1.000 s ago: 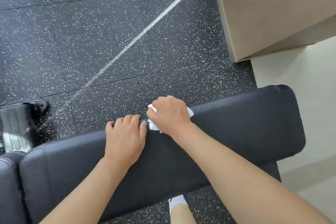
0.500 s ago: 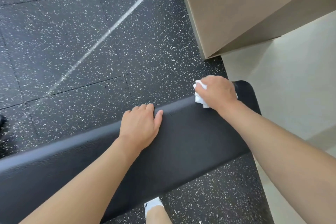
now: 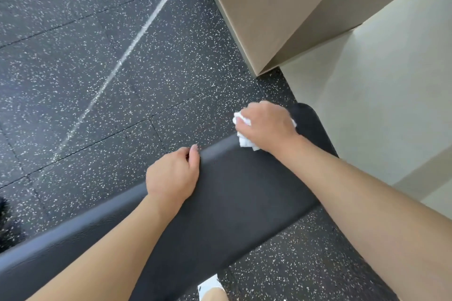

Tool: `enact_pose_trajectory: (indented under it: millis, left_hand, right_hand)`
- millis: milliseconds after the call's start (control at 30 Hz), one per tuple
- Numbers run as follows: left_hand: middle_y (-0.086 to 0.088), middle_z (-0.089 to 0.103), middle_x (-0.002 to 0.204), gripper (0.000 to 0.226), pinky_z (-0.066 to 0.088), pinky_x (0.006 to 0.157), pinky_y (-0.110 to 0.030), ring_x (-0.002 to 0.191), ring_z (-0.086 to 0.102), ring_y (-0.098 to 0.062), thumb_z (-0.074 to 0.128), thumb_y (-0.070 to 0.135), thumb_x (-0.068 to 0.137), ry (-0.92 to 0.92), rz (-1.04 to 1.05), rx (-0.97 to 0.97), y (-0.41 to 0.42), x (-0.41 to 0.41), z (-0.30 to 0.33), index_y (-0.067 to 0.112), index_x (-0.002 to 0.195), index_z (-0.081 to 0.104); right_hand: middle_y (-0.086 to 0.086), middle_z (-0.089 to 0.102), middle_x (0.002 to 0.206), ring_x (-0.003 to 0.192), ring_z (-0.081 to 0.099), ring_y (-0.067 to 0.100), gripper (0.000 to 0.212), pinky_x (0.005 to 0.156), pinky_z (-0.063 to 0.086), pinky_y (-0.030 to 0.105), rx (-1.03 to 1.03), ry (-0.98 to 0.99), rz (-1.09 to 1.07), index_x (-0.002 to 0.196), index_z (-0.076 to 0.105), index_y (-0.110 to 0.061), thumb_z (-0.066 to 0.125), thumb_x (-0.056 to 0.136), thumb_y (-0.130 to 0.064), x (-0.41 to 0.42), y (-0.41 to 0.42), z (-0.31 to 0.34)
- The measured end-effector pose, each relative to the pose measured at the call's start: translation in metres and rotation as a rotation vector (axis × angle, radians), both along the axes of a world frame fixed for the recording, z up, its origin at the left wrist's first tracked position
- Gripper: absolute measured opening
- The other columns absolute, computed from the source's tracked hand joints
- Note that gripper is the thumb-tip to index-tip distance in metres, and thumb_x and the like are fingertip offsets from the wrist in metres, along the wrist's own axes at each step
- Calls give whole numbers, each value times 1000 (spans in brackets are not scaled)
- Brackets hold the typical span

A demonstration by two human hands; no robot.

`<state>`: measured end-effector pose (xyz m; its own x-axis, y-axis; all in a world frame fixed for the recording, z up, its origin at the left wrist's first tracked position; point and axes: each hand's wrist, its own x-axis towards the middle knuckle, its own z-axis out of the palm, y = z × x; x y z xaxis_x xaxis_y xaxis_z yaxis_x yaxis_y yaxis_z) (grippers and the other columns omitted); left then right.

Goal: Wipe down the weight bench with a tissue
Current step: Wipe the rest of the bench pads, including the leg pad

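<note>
The right hand (image 3: 266,126) is curled around a crumpled white tissue (image 3: 244,140). It presses the tissue down on the far edge of the weight bench (image 3: 244,190), close to the bench's right end. Bits of the tissue stick out on the left of the hand and under it. A small white bit also shows on the hand's right side.

The left hand (image 3: 172,176) rests on the same far edge of the bench, more toward the middle. Its fingers bend over the edge and the thumb lies on top, so it grips the pad. It holds nothing else.

The bench is black and padded. It runs from the bottom left up to the right. Both arms reach across it from the near side.

Half a second ago the right hand was at almost the same spot near the right end. One second ago it was right beside the left hand, so it has slid along the far edge to the right. The left hand lay flatter then, and now its fingers curl more over the edge.

Under the bench is a dark speckled floor (image 3: 122,68) with a pale line (image 3: 127,56) across it. A tan box (image 3: 269,7) stands past the right end. A white shoe (image 3: 208,286) peeks out by the near edge.
</note>
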<state>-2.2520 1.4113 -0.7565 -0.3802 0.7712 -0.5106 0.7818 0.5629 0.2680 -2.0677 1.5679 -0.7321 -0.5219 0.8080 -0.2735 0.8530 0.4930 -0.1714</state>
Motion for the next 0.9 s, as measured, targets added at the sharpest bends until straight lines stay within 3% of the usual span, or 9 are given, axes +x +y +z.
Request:
enact_pose_trajectory:
  millis: [133, 300, 400, 467, 567, 667, 800, 900]
  left_hand:
    - [10, 45, 56, 49, 32, 60, -34, 61, 47, -26, 29, 49, 104, 87, 42, 79, -6, 5, -3, 21, 69, 49]
    - [10, 46, 57, 49, 33, 60, -35, 62, 47, -27, 25, 50, 102, 119, 27, 67, -5, 6, -6, 22, 70, 50]
    - [10, 46, 55, 50, 30, 56, -34, 58, 45, -25, 20, 51, 98, 118, 44, 84, -6, 6, -5, 23, 70, 50]
    - [10, 45, 55, 50, 28, 56, -34, 56, 43, -23, 19, 52, 97, 125, 48, 86, -5, 7, -5, 23, 70, 50]
    - [9, 46, 55, 51, 28, 57, -35, 55, 40, -21, 18, 51, 95, 134, 62, 84, -5, 8, -6, 21, 69, 49]
    - [7, 49, 59, 51, 34, 61, -37, 62, 48, -29, 17, 50, 95, 139, 54, 76, -6, 7, -7, 21, 71, 51]
    - [3, 50, 59, 49, 38, 63, -38, 63, 50, -34, 19, 49, 96, 149, 44, 85, -6, 7, -8, 20, 70, 49]
    - [3, 50, 59, 47, 35, 63, -38, 62, 49, -32, 21, 47, 96, 143, 45, 102, -7, 7, -9, 21, 70, 50]
  right_hand:
    - [-5, 47, 71, 77, 57, 29, 34, 61, 27, 32, 96, -62, -200, 76, 65, -19, 51, 97, -41, 65, 50, 5]
    - [7, 62, 78, 74, 56, 32, 30, 60, 38, 38, 176, -35, -238, 76, 68, -13, 54, 95, -33, 38, 26, 4]
    - [5, 57, 71, 66, 52, 29, 28, 57, 29, 36, 212, 72, -173, 68, 62, -15, 60, 93, -29, 15, -11, 5]
    - [4, 53, 70, 64, 49, 27, 27, 54, 31, 36, 236, 176, -80, 69, 59, -16, 62, 93, -28, 4, -36, 4]
    - [3, 53, 74, 65, 48, 25, 20, 53, 35, 38, 304, 267, 90, 80, 63, -16, 64, 93, -30, 11, -59, -1]
    - [4, 57, 78, 66, 51, 26, 20, 54, 37, 38, 355, 205, 220, 90, 68, -13, 63, 95, -31, 56, -46, -1]
    - [13, 59, 82, 70, 55, 36, 27, 56, 45, 44, 332, 151, -109, 92, 65, -5, 54, 98, -29, 116, -13, 7]
    - [13, 61, 85, 73, 54, 36, 23, 59, 44, 45, 283, 169, -229, 92, 64, -7, 58, 98, -28, 105, -35, 7]
